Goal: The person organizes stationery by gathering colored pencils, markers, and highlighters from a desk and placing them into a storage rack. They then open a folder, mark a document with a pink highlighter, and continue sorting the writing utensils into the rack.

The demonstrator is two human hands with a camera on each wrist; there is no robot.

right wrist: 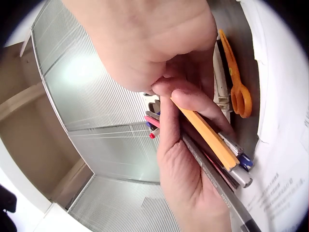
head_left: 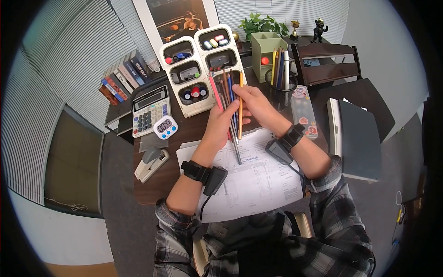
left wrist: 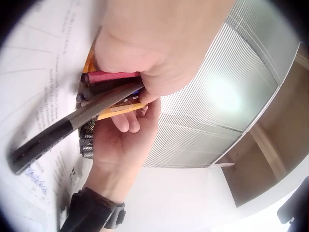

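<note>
Over the papers (head_left: 272, 184), my left hand (head_left: 217, 129) grips a bundle of pens and pencils (head_left: 224, 90), with red, brown, blue and grey barrels fanned at the top. A long dark grey pencil (left wrist: 72, 121) sticks out below that hand, lower than the others. My right hand (head_left: 260, 108) meets the bundle from the right. Its thumb and fingers pinch a yellow pencil (right wrist: 207, 133) along the bundle's right side. In the right wrist view, a blue-tipped pen (right wrist: 245, 162) shows beside the yellow pencil's silver end. The left fingers are partly hidden behind the bundle.
A white compartment rack (head_left: 198, 108) stands behind the hands. At left are a calculator (head_left: 150, 111), a timer (head_left: 165, 127) and a stapler (head_left: 154, 168). A mesh pen cup (head_left: 282, 87), a green organizer (head_left: 263, 51) and a pencil case (head_left: 302, 111) stand right. Orange scissors (right wrist: 240, 99) lie nearby.
</note>
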